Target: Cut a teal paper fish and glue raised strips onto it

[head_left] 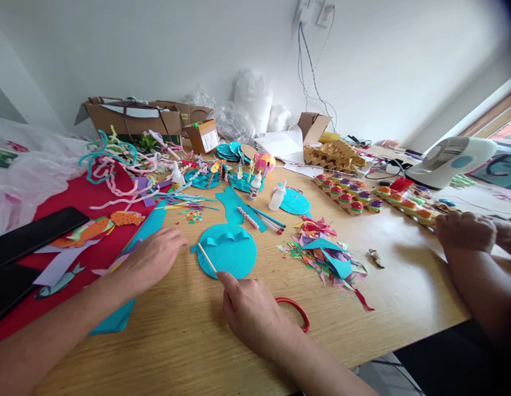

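Blue disc (234, 264): lies flat on the table (176, 341), in front of the person and between the two hands; the landmark for all places below.
Wavy strip (232, 236): blue, standing in small arches across the disc's far half; a blue tab juts past the disc's left edge.
Stick (207, 257): slants over the disc's left part, tip near the tab; whether it touches the strip cannot be told.
Right hand (253, 311): at the disc's near edge, fingers closed around the stick's lower end.
Left hand (158, 256): left of the disc and apart from it, fingers loosely curled and partly open, nothing visibly held.
Red loop (302, 316): right of and nearer than the disc, partly hidden by the right forearm; probably a scissors handle.
Paper scraps (333, 253): heaped right of the disc.
Bottles: a labelled one (254, 187) and a plain one (276, 197), both beyond the disc.
Risks (judged): sideways pressure from the stick could flatten or loosen the arches; the disc could slide, as neither hand pins it; the right forearm could drag the red loop.
Writing: the labelled bottle and the carton (203, 136) beyond the disc bear print too small to read; no brand is legible.
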